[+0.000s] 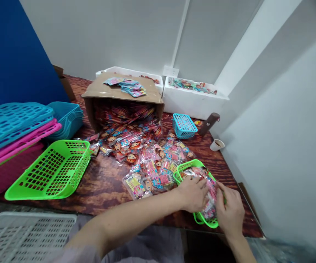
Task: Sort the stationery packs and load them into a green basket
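Observation:
A small green plastic basket at the table's front right is filled with shiny sealed packets printed with cartoon figures. My left hand lies on top of these packets, fingers stretched out and slightly spread. At the basket's right side, my right hand grips the rim, with a bit of green showing between thumb and fingers. To the left and behind the basket, a wide pile of similar packets spreads out of a tipped cardboard box.
An empty green basket and stacked blue baskets stand left. Behind are a lidded blue basket, a dark bottle, a paper cup and a white foam box. A wall borders the right edge.

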A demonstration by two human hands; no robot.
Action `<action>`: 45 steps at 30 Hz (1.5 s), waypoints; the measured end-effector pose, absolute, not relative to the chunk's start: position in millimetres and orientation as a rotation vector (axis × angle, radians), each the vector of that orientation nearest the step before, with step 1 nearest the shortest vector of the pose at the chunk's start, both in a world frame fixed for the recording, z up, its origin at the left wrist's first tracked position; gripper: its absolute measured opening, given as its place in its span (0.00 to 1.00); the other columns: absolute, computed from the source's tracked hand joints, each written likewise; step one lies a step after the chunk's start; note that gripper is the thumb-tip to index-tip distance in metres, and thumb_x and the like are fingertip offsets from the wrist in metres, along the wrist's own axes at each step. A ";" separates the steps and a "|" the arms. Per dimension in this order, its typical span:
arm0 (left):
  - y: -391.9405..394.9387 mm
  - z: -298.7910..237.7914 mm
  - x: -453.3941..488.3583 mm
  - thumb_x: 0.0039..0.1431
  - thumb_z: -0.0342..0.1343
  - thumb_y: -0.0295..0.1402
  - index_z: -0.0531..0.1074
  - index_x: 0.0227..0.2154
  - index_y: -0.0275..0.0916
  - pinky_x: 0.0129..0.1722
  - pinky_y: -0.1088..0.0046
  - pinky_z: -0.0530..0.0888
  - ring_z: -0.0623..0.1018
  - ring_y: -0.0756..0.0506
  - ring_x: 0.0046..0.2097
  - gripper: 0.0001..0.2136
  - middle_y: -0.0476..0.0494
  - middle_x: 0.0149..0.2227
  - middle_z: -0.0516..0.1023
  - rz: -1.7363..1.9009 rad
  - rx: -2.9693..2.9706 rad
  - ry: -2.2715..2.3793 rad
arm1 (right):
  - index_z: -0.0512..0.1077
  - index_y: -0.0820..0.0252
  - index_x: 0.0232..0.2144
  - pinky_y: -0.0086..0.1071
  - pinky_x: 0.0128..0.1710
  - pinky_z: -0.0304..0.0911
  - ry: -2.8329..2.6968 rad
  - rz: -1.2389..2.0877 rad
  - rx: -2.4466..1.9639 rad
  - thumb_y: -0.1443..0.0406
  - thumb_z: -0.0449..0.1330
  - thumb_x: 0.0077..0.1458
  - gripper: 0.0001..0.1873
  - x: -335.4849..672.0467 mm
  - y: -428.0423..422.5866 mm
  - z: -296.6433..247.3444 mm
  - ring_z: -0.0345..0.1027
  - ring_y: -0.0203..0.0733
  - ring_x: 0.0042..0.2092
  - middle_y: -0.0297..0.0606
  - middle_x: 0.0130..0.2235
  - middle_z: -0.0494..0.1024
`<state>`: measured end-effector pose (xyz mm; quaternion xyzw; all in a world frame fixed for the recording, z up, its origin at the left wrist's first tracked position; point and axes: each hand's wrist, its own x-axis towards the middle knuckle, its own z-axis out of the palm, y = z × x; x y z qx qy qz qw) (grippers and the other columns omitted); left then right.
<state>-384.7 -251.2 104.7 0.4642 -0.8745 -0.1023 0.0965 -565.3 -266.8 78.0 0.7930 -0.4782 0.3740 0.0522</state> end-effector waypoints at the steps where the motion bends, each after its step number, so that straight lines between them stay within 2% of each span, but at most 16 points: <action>1: -250.0 103.5 -385.6 0.71 0.33 0.42 0.60 0.64 0.32 0.57 0.49 0.65 0.62 0.34 0.66 0.27 0.34 0.69 0.59 -0.313 1.378 -2.590 | 0.77 0.67 0.43 0.41 0.45 0.65 -1.461 1.119 2.433 0.59 0.50 0.66 0.20 -566.7 -267.4 77.4 0.68 0.48 0.41 0.48 0.39 0.80; 5: -247.5 101.1 -387.6 0.71 0.34 0.42 0.57 0.66 0.29 0.60 0.51 0.62 0.58 0.34 0.68 0.28 0.34 0.70 0.56 -0.354 1.378 -2.578 | 0.79 0.64 0.41 0.42 0.44 0.65 -1.485 1.036 2.483 0.56 0.50 0.65 0.22 -571.5 -269.1 73.7 0.66 0.49 0.41 0.46 0.37 0.80; 17: -246.4 89.7 -385.5 0.70 0.32 0.44 0.61 0.64 0.31 0.57 0.52 0.63 0.63 0.35 0.65 0.29 0.35 0.66 0.63 -0.209 1.333 -2.476 | 0.80 0.64 0.40 0.44 0.44 0.65 -1.676 1.049 2.447 0.49 0.49 0.59 0.28 -577.6 -275.7 61.5 0.68 0.53 0.41 0.47 0.36 0.80; 45: -245.9 91.5 -383.0 0.69 0.32 0.44 0.65 0.60 0.30 0.54 0.52 0.64 0.64 0.32 0.64 0.29 0.33 0.63 0.66 -0.251 1.316 -2.458 | 0.79 0.63 0.37 0.47 0.42 0.66 -1.878 1.090 2.336 0.48 0.49 0.54 0.29 -575.3 -271.9 64.9 0.70 0.57 0.42 0.48 0.37 0.80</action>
